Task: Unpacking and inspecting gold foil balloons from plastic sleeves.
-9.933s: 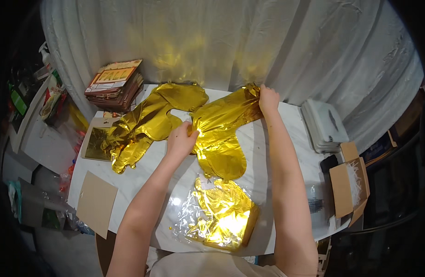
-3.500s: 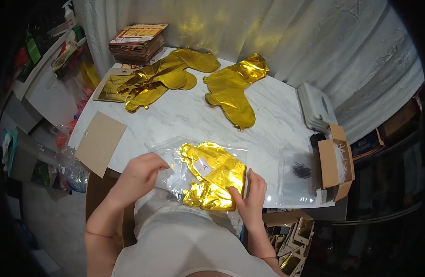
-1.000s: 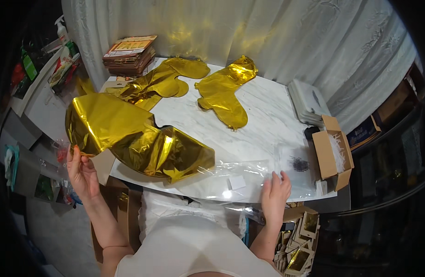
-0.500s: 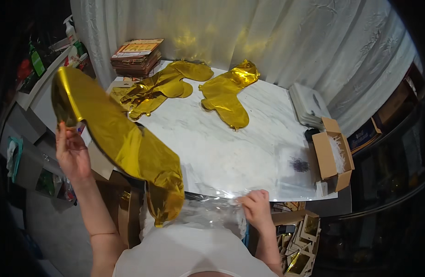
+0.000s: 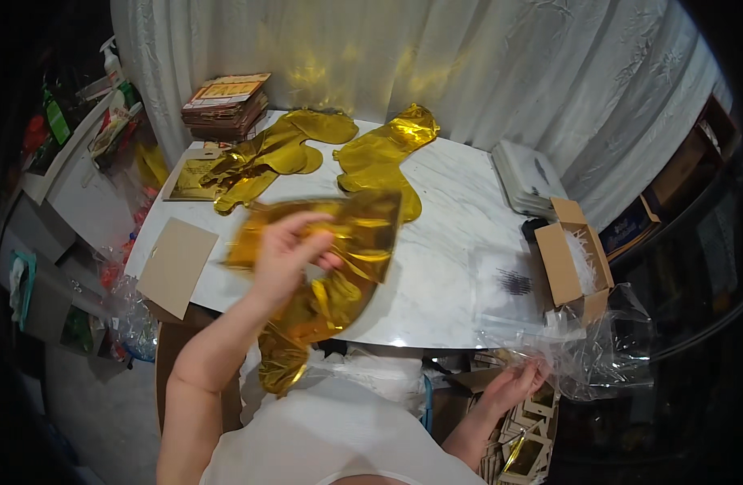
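My left hand (image 5: 294,252) is closed on a flat gold foil balloon (image 5: 367,230), its fingers pinching the creased foil over the near middle of the table. The balloon's lower end droops past the table's front edge towards my lap. Off to the right, my right hand (image 5: 513,390) grips a crumpled clear plastic bag (image 5: 612,343) beyond the table's near right corner. Two groups of gold foil lie farther back on the table: a folded, several-lobed piece (image 5: 286,153) at the left and another balloon (image 5: 387,153) beside it.
A white marbled table (image 5: 436,283) carries a stack of printed cards (image 5: 226,105) and a grey-brown card sheet (image 5: 177,267). On its right are clear sleeves (image 5: 509,283), white flat packs (image 5: 529,182) and an open carton (image 5: 561,259). Below stands a box of cards (image 5: 525,444).
My left hand has swung the gold balloon from the far left to over the table. My right hand has moved right, carrying the clear bag away from my lap.
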The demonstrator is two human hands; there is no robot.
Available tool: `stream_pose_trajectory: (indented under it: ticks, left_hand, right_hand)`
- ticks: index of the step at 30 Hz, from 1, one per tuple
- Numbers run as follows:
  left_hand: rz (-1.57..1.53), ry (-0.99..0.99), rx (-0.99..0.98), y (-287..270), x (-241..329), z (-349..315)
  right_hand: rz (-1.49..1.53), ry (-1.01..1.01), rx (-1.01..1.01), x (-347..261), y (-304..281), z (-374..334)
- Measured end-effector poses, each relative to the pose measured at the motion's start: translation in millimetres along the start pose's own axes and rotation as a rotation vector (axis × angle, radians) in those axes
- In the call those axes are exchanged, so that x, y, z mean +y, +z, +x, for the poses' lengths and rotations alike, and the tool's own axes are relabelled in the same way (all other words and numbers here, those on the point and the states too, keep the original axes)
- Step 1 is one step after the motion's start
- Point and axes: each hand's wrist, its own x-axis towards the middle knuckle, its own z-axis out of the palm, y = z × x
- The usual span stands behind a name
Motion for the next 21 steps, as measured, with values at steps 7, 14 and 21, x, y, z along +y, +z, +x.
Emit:
stream_pose_trajectory:
  ticks: [7, 14, 21]
  left_hand:
    - [0.102, -0.251, -0.151, 23, -110, 23]
    - [0.224, -0.240, -0.192, 2, -129, 22]
    - [0.055, 0.108, -0.123, 8, -20, -17]
  right_hand:
    - [0.138, 0.198, -0.199, 20, 20, -10]
    - [-0.304, -0.099, -0.588, 51, 111, -13]
    - [-0.476, -0.388, -1.261, 11, 197, -57]
